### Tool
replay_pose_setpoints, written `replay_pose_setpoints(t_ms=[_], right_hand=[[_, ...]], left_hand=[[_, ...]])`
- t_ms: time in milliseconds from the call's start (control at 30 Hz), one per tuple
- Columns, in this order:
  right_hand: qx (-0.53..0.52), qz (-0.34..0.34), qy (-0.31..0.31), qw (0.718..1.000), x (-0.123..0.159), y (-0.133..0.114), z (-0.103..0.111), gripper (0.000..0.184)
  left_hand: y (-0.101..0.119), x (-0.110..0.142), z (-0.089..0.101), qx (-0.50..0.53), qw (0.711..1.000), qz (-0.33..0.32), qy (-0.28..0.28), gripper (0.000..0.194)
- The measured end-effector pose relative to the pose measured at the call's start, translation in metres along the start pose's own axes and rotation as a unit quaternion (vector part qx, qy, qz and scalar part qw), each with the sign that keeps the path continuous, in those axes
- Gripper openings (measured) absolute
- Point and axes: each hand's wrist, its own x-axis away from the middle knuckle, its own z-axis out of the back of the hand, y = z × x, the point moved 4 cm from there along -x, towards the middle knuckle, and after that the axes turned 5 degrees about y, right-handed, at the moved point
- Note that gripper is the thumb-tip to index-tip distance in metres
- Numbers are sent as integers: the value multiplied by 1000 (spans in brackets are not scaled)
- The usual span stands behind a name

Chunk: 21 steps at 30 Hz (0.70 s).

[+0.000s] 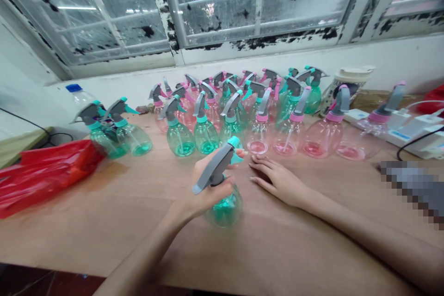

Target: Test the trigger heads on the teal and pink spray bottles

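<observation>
My left grip (201, 200) wraps the green bottle (226, 210), best held upright; my right grip (279, 179) lies open on the surface (138, 236).

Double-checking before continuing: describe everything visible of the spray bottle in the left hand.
The spray bottle has a rounded, see-through green body, apparently plastic, and a grey spray head with a turquoise nozzle and trigger. Roughly upright mid-view, nozzle facing away from the person, it is gripped just below the head by the left hand. Whether its base touches the table is unclear.
</observation>
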Motion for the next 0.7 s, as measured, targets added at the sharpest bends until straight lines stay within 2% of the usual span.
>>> replay_pose_setpoints(t_ms=[167, 333, 433, 567, 700], right_hand=[[9, 10, -12, 1000, 0, 1, -1, 47], [6, 12, -13, 1000, 0, 3, -1, 46], [7, 13, -13, 1000, 0, 3, -2, 46], [9, 15, -4, 1000, 0, 1, -1, 45], [14, 10, 1, 1000, 0, 1, -1, 46]], left_hand=[[8, -1, -2, 27, 999, -16, -30, 41], [6, -4, -1, 15, 998, -26, -62, 40], [5, -5, 1, -6, 998, -30, -55, 38], [8, -4, 3, -49, 995, -70, -49, 29], [4, -1, 4, -59, 997, -41, -39, 15]])
